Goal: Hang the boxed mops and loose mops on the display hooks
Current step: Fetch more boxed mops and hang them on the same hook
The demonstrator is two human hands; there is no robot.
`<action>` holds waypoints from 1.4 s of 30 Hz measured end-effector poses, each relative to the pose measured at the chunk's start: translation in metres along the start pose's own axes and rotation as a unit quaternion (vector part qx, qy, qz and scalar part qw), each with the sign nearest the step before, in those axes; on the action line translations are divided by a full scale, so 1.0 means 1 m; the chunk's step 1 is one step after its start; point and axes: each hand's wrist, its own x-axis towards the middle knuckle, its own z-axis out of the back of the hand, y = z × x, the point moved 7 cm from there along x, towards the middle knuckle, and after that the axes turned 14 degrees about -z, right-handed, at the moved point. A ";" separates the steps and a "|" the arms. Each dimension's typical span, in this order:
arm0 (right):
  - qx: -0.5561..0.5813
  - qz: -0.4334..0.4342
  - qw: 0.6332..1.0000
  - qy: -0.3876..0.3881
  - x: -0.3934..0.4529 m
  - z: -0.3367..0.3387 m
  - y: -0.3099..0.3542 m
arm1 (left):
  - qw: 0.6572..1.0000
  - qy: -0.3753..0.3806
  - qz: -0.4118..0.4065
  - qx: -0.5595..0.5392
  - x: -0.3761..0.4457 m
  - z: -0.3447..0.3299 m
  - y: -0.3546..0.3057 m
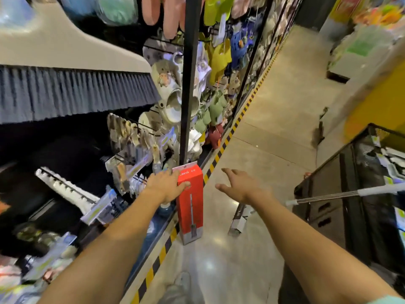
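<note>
A tall red mop box (191, 207) stands upright on the aisle floor beside the shelf base. My left hand (167, 185) grips its upper left edge, thumb across the front face. To the right of the box, my right hand (237, 185) hovers open with fingers spread and touches nothing. A second boxed item (238, 220), grey and white, lies on the floor further right. A loose mop handle (341, 195), grey with white ends, sticks out leftward from a black cart (328, 207). Display hooks (140, 126) with hanging goods fill the rack on the left.
A large broom head (72, 84) with dark bristles hangs at upper left. A black upright post (189, 84) divides the rack. Yellow-black hazard tape (219, 154) edges the shelf base. The aisle floor (274, 119) runs ahead; yellow displays stand on the right. My shoe (182, 284) shows below.
</note>
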 end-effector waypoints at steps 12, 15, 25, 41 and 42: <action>-0.029 0.055 0.996 0.061 0.151 -0.016 0.015 | 0.990 0.030 0.064 -0.119 0.100 -0.046 0.058; -0.040 0.079 0.992 0.089 0.181 -0.032 0.017 | 0.980 0.019 0.110 -0.164 0.113 -0.062 0.059; -0.009 0.138 0.978 0.157 0.274 -0.096 0.007 | 0.930 -0.068 0.183 -0.312 0.167 -0.119 0.065; 0.311 0.187 0.916 0.173 0.377 -0.223 0.033 | 0.823 -0.308 0.135 -0.458 0.223 -0.252 0.101; 0.326 0.194 0.909 0.171 0.379 -0.229 0.035 | 0.822 -0.316 0.124 -0.457 0.226 -0.257 0.103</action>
